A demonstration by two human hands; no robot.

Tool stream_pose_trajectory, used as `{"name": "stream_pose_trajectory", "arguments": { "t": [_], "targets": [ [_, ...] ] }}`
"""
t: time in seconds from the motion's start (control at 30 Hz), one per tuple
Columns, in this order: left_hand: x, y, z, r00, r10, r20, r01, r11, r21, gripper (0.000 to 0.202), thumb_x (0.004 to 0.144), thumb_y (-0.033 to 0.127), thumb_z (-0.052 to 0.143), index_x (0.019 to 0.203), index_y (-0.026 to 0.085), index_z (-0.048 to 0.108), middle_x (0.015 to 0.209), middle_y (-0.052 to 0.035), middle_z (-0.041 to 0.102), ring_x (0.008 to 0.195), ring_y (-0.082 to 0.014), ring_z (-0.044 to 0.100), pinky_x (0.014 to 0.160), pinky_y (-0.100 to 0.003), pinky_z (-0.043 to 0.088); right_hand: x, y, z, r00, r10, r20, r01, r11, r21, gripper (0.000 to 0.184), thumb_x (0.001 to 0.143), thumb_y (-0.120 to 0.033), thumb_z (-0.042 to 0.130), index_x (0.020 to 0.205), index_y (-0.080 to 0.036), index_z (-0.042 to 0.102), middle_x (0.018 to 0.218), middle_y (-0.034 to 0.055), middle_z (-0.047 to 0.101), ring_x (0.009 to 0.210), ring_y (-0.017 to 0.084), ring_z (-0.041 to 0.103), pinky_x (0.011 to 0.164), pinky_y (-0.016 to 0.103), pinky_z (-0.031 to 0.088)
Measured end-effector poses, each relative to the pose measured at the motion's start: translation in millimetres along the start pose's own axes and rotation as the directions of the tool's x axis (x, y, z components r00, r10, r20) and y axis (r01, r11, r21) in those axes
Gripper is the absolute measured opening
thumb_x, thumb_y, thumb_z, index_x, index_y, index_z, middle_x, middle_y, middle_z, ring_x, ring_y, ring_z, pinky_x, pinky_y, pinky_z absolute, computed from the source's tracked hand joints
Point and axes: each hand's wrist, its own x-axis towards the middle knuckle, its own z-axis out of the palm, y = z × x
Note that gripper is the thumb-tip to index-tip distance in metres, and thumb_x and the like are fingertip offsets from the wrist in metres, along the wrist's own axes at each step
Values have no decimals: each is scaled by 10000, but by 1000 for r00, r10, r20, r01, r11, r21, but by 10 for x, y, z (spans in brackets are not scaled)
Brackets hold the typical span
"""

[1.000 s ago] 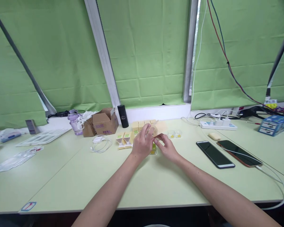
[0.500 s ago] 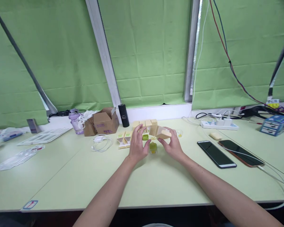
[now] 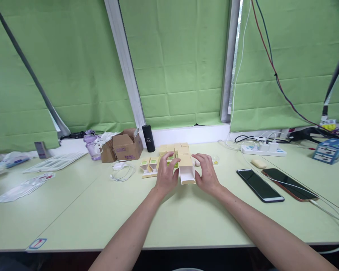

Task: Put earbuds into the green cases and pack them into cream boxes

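Note:
A small cream-coloured cardboard box (image 3: 184, 160) is held between my two hands, its open end facing me and showing a white inside. My left hand (image 3: 167, 174) grips its left side, with the fingers curled and the thumb at the lower edge. On the right side, my right hand (image 3: 207, 175) holds it with the thumb near the opening. Behind my left fingers a green item (image 3: 172, 164) shows in part. More small cream boxes (image 3: 163, 148) stand just behind. To the left lies an opened cream carton with green-windowed flaps (image 3: 149, 165).
A clear container with something yellow (image 3: 215, 160) lies right of my hands. Two phones (image 3: 260, 185) and a power strip (image 3: 264, 149) with cables are farther right. At left are a white charger and cable (image 3: 121, 169), a brown carton (image 3: 127, 146) and a black cylinder (image 3: 148, 138).
The small box has turned from a sideways tilt so its open end faces me, and my left hand has closed on it. The green-lidded clear jar below is now hidden.

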Motion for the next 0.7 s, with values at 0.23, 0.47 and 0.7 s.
{"name": "stream_pose_trajectory", "arguments": {
  "t": [0.23, 0.47, 0.7],
  "targets": [
    [-1, -23, 37, 989, 98, -115, -104, 993, -50, 478, 875, 84, 648, 1275, 277, 469, 1407, -144, 429, 1345, -302, 501, 1043, -503, 521, -29, 47, 41, 993, 114, 29, -113, 993, -10, 551, 908, -133, 566, 1436, -238, 446, 1299, 134, 597, 1195, 350, 503, 993, 559, 506],
    [16, 68, -22, 996, 78, -48, -88, 957, -278, 619, 799, 234, 787, 1313, 256, 442, 1460, -185, 470, 1405, -349, 464, 1096, -558, 476, -29, 36, 43, 993, 119, 16, -118, 993, -10, 551, 899, -134, 570, 1428, -240, 453, 1296, 138, 591, 1201, 361, 497, 993, 578, 501],
    [43, 122, -14, 996, -32, -89, -10, 901, -434, 537, 836, 268, 747, 1302, 247, 481, 1397, -164, 556, 1338, -334, 544, 1097, -536, 471, -17, 8, 40, 996, 93, 18, -93, 996, 2, 547, 912, -158, 568, 1440, -243, 450, 1321, 142, 582, 1216, 364, 490, 1007, 585, 487]
  ]
}}
